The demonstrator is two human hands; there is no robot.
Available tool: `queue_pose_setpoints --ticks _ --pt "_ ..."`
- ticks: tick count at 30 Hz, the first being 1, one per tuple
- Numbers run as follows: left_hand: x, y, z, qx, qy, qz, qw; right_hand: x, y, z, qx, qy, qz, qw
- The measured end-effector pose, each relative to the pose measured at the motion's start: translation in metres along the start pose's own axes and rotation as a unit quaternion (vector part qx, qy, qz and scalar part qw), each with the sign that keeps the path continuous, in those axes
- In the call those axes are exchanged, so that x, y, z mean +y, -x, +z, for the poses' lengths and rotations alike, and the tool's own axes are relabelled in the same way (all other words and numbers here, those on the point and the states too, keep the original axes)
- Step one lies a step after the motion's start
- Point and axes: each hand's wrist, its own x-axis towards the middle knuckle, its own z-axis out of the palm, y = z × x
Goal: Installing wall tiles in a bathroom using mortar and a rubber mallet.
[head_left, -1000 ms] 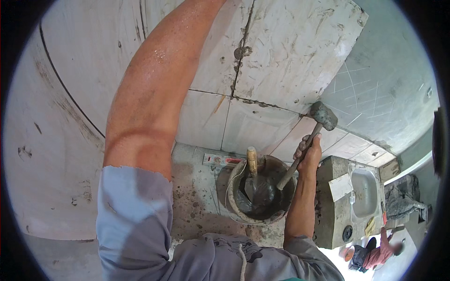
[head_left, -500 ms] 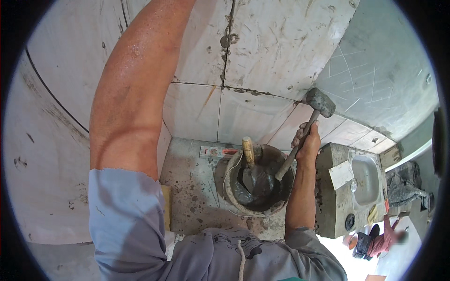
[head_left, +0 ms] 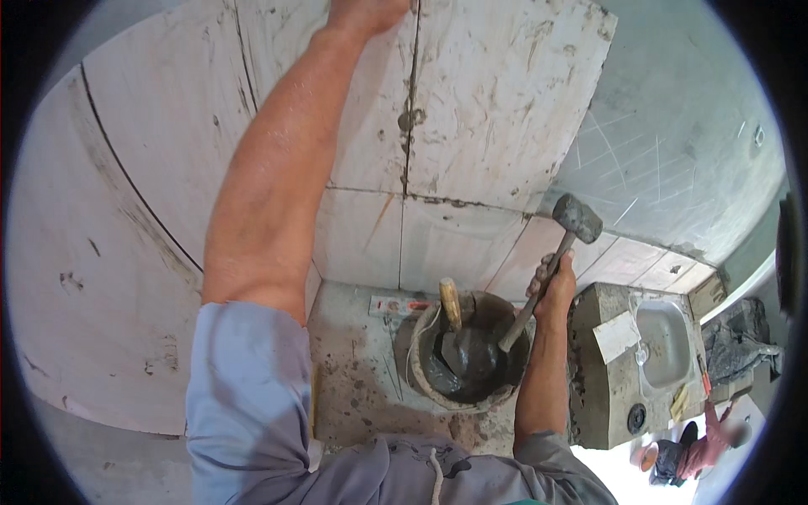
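My right hand is closed around the handle of a mallet. Its dark, mortar-smeared head points up, near the tiled wall's edge, while the handle's lower end hangs over a bucket. Inside that bucket is wet grey mortar, with a trowel standing in it, wooden handle up. My left arm reaches far up along the wall; my left hand is at the top edge of the view, close to the joint beside a large pale tile. Its fingers are mostly cut off by the frame.
A red-and-white level lies behind the bucket on the mortar-spotted surface. To the right, a counter holds a steel sink and a white tile piece. Farther off, a person in a red top is beside an orange bucket.
The view has tilted upward, so the scene sits lower and part of my left hand now shows at the top. My right hand keeps holding the mallet above the bucket.
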Motion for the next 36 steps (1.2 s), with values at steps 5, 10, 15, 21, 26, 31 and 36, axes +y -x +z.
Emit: queue_pose_setpoints --ticks 5,10,15,21,26,31,36 --pt "-0.018 0.028 0.001 0.092 0.016 0.047 0.994 -0.004 0.018 -0.005 -0.016 -0.01 0.009 1.0" --pt "-0.021 0.15 0.029 0.083 0.033 -0.002 0.996 -0.021 0.038 -0.017 -0.015 0.011 -0.021 1.0" --pt "0.002 0.325 0.021 -0.008 0.091 -0.216 0.972 -0.033 0.071 -0.018 -0.023 0.03 -0.026 0.999" --pt "0.037 0.497 -0.023 -0.11 0.171 -0.426 0.882 -0.018 0.1 -0.024 -0.024 0.062 -0.017 0.998" --pt "0.046 0.577 -0.057 -0.145 0.239 -0.528 0.802 -0.002 0.126 -0.007 -0.012 0.087 0.022 0.996" --pt "0.035 0.604 -0.069 -0.158 0.3 -0.592 0.731 0.014 0.144 0.017 -0.036 0.102 0.045 0.993" --pt "0.027 0.605 -0.076 -0.143 0.296 -0.586 0.741 0.024 0.162 0.04 -0.04 0.121 0.066 0.99"
